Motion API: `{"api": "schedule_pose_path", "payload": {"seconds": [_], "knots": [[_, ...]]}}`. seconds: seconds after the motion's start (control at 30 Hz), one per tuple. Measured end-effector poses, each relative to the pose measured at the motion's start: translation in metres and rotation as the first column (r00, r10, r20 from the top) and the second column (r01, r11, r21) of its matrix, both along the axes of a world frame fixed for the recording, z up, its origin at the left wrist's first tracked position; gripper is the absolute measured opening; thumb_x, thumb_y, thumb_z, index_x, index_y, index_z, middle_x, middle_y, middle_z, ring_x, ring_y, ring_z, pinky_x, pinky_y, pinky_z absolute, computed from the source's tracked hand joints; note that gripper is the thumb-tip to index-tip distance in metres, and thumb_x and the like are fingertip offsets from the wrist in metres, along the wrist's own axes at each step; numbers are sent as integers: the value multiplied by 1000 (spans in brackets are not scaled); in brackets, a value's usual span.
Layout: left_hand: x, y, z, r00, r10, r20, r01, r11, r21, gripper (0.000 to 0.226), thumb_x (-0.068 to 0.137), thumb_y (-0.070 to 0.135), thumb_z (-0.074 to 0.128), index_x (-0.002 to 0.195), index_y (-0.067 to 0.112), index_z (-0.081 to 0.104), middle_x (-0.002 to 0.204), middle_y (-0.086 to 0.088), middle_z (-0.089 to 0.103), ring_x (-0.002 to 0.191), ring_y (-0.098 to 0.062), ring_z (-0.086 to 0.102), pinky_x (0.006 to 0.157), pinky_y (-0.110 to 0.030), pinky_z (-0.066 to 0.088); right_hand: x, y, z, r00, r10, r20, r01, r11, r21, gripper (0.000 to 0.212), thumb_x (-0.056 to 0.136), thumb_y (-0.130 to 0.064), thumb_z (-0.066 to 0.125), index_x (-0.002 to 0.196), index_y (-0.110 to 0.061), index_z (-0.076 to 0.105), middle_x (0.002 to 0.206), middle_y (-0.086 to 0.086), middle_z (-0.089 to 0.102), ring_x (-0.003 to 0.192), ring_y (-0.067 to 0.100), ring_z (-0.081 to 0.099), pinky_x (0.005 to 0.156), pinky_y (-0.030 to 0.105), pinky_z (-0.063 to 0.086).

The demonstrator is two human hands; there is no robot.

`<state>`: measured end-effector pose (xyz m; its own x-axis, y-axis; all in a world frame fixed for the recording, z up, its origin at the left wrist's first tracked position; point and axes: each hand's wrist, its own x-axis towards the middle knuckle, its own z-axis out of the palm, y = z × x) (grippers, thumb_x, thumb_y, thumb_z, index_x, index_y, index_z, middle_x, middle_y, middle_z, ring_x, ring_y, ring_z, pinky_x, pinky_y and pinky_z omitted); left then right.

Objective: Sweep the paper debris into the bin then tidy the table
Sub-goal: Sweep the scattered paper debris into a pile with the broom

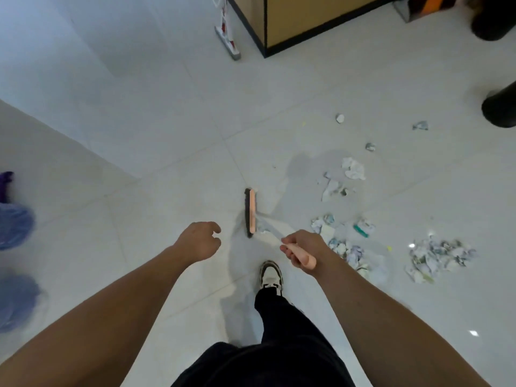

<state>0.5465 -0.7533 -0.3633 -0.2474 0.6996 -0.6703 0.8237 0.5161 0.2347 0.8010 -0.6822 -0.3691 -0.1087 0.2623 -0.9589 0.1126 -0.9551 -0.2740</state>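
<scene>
My right hand (303,251) grips the peach handle of a broom whose peach head with dark bristles (250,212) rests on the white tile floor ahead of my shoe. My left hand (201,241) hovers beside it, fingers loosely curled, holding nothing. Crumpled paper debris lies scattered to the right: a large pile (438,256), a clump by my right wrist (349,251), torn pieces (353,169) farther out, and small balls (339,118) beyond. A black bin (501,107) stands at the right edge.
A wooden cabinet with black trim (293,20) stands at the top centre, with a red-and-white stick vacuum (226,34) leaning beside it. A white wall corner (69,121) juts in at the left. Blue shoe covers (14,224) show at the left edge. My shoe (270,275) is below the broom.
</scene>
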Motion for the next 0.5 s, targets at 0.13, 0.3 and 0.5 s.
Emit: {"api": "schedule_pose_path", "payload": {"seconds": [0.13,0.3,0.5], "knots": [[35,60,4,990,-142,10,142,989,35,40,91,26,53,130,24,59,134,-1,58,123,-20,50,90,-25,40,57,-2,8,991,-67,118,61,996,59,6,85,6,62,90,8,62,80,21,60,38,16,50,33,18,37],[83,113,13,956,-293,23,288,951,111,40,91,26,54,130,24,59,133,-1,59,123,-20,51,90,-25,38,95,-3,11,960,-200,195,178,976,124,8,82,12,58,89,10,62,75,20,57,40,20,48,39,21,39],[94,135,17,930,-364,44,356,925,129,40,91,27,56,131,24,58,134,-2,58,122,-21,52,95,-28,41,84,17,20,939,-308,150,270,935,228,6,80,14,56,81,10,59,72,21,55,53,26,52,51,31,42]]}}
